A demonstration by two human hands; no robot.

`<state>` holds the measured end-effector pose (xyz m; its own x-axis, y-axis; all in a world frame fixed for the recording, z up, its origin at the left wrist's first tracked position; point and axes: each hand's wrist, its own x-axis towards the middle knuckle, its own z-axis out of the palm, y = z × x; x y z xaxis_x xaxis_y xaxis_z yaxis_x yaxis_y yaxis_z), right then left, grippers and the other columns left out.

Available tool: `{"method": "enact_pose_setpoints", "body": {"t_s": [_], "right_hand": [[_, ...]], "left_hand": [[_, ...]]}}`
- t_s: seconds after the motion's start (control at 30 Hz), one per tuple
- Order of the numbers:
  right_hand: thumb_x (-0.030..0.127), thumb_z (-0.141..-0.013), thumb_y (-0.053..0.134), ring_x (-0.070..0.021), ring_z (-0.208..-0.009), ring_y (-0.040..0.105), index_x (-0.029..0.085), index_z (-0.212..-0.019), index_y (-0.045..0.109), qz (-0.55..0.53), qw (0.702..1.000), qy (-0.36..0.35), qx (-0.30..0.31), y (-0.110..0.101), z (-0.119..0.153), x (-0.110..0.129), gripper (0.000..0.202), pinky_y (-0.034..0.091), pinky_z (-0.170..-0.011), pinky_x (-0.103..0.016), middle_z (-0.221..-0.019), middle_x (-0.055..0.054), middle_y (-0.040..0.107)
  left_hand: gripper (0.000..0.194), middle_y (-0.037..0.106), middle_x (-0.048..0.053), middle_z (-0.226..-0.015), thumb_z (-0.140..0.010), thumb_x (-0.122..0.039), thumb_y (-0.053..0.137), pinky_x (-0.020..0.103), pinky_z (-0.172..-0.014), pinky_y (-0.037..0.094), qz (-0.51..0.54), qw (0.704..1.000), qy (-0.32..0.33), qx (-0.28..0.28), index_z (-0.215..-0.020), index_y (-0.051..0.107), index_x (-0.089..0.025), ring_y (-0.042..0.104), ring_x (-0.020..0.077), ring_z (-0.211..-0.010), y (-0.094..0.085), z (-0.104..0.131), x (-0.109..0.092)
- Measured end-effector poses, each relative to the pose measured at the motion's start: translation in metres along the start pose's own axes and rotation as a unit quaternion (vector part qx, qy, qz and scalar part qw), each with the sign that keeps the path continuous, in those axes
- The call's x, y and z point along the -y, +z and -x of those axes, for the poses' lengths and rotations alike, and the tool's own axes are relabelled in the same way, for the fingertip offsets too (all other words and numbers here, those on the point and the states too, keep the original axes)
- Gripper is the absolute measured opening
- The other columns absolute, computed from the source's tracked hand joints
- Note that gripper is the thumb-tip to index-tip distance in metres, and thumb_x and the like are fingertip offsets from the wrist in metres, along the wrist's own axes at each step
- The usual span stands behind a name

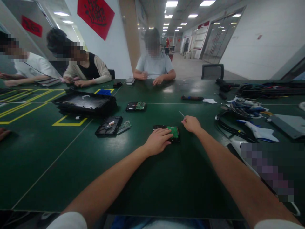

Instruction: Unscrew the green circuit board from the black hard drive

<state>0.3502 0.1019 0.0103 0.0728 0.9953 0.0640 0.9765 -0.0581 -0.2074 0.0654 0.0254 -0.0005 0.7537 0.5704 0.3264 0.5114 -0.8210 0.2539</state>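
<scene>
A hard drive [175, 133] with a green circuit board lies on the table in front of me. Across its top rests my left hand [157, 140], fingers stretched out flat over the board and thumb near the close edge. My right hand [192, 124] is closed around a tool with a thin silver shaft [181, 114]; its handle is hidden in the fingers. The shaft points up and to the left, just beyond the drive's right side and apart from it. Another hard drive [135, 106] lies farther back, left of centre.
To the left are a black plastic casing [85, 103], a smaller black frame [109, 126] and loose circuit boards [124, 127]. Cables [246, 108], a white-and-blue glove [259, 131] and a grey box [287, 125] lie at right. A dark cylindrical tool [192, 98] lies ahead. Several people sit around the green table [152, 184].
</scene>
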Motion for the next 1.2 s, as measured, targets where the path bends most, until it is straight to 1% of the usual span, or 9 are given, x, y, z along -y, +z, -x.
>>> {"method": "enact_pose_setpoints", "body": {"t_s": [0.2,0.33,0.47,0.6,0.7,0.8,1.0,1.1,1.2], "right_hand": [[0.041,-0.105,0.055,-0.0216,-0.093,0.067,0.02,-0.106,0.073,-0.005,0.999,-0.014,-0.047,-0.001,0.035,-0.008,0.028,0.048,-0.078,-0.032,-0.109,-0.01,0.071],[0.037,-0.105,0.052,-0.0214,-0.092,0.066,0.021,-0.107,0.072,-0.005,0.998,-0.029,-0.056,0.0,0.046,-0.008,0.026,0.047,-0.075,-0.032,-0.113,-0.01,0.068],[0.033,-0.107,0.048,-0.0232,-0.09,0.065,0.02,-0.108,0.07,0.001,0.997,-0.033,-0.064,0.001,0.051,-0.003,0.026,0.047,-0.07,-0.033,-0.116,-0.013,0.066],[0.033,-0.108,0.043,-0.0231,-0.09,0.066,0.02,-0.114,0.067,0.012,0.997,-0.047,-0.064,-0.001,0.058,0.005,0.028,0.048,-0.068,-0.032,-0.117,-0.014,0.064],[0.035,-0.109,0.039,-0.0227,-0.088,0.066,0.02,-0.116,0.064,0.002,0.997,-0.021,-0.069,-0.002,0.061,0.009,0.03,0.048,-0.068,-0.033,-0.118,-0.014,0.064],[0.036,-0.11,0.035,-0.0236,-0.088,0.067,0.019,-0.117,0.063,0.0,0.996,0.0,-0.084,0.0,0.062,0.011,0.033,0.047,-0.068,-0.034,-0.118,-0.014,0.065],[0.034,-0.109,0.037,-0.0235,-0.085,0.066,0.017,-0.115,0.062,-0.017,0.992,-0.01,-0.127,0.005,0.065,0.008,0.03,0.047,-0.066,-0.033,-0.114,-0.014,0.067],[0.03,-0.106,0.044,-0.0243,-0.087,0.067,0.017,-0.112,0.064,-0.036,0.988,-0.021,-0.146,0.006,0.067,0.003,0.024,0.049,-0.07,-0.035,-0.111,-0.014,0.068],[0.028,-0.103,0.049,-0.0253,-0.091,0.067,0.018,-0.108,0.065,-0.057,0.981,-0.043,-0.181,0.005,0.069,-0.003,0.02,0.051,-0.076,-0.036,-0.11,-0.013,0.07]], "left_hand": [[0.042,0.058,0.009,-0.157,-0.104,-0.034,0.057,0.055,-0.127,0.038,-0.009,1.0,-0.014,-0.008,-0.145,0.061,-0.024,0.05,0.0287,-0.15,0.009,-0.019,0.007],[0.043,0.058,0.011,-0.156,-0.104,-0.037,0.057,0.053,-0.126,0.04,0.007,0.999,-0.004,-0.044,-0.144,0.06,-0.022,0.049,0.028,-0.15,0.008,-0.014,0.003],[0.053,0.057,0.013,-0.155,-0.1,-0.046,0.062,0.055,-0.124,0.041,0.023,0.995,-0.051,-0.081,-0.147,0.057,-0.021,0.049,0.0304,-0.148,0.002,-0.01,0.007],[0.081,0.048,0.018,-0.162,-0.089,-0.064,0.071,0.059,-0.125,0.038,0.029,0.994,-0.087,-0.052,-0.154,0.051,-0.02,0.043,0.0372,-0.152,-0.006,-0.013,0.023],[0.1,0.039,0.019,-0.167,-0.083,-0.077,0.071,0.063,-0.128,0.03,0.024,0.996,-0.088,-0.011,-0.16,0.044,-0.021,0.033,0.0408,-0.157,-0.007,-0.016,0.031],[0.093,0.033,0.015,-0.171,-0.083,-0.079,0.068,0.067,-0.13,0.02,0.007,0.997,-0.071,0.011,-0.159,0.047,-0.03,0.027,0.042,-0.16,-0.004,-0.018,0.031],[0.076,0.04,0.014,-0.166,-0.092,-0.073,0.062,0.066,-0.128,0.025,-0.002,0.997,-0.073,0.003,-0.154,0.055,-0.03,0.037,0.0394,-0.154,-0.001,-0.018,0.028],[0.077,0.044,0.015,-0.163,-0.089,-0.073,0.066,0.065,-0.124,0.032,0.007,0.998,-0.065,0.019,-0.152,0.058,-0.03,0.041,0.0403,-0.151,-0.01,-0.019,0.029],[0.078,0.046,0.014,-0.163,-0.085,-0.067,0.075,0.063,-0.124,0.033,0.025,0.996,-0.006,0.087,-0.153,0.057,-0.031,0.044,0.0391,-0.15,-0.027,-0.02,0.033]]}}
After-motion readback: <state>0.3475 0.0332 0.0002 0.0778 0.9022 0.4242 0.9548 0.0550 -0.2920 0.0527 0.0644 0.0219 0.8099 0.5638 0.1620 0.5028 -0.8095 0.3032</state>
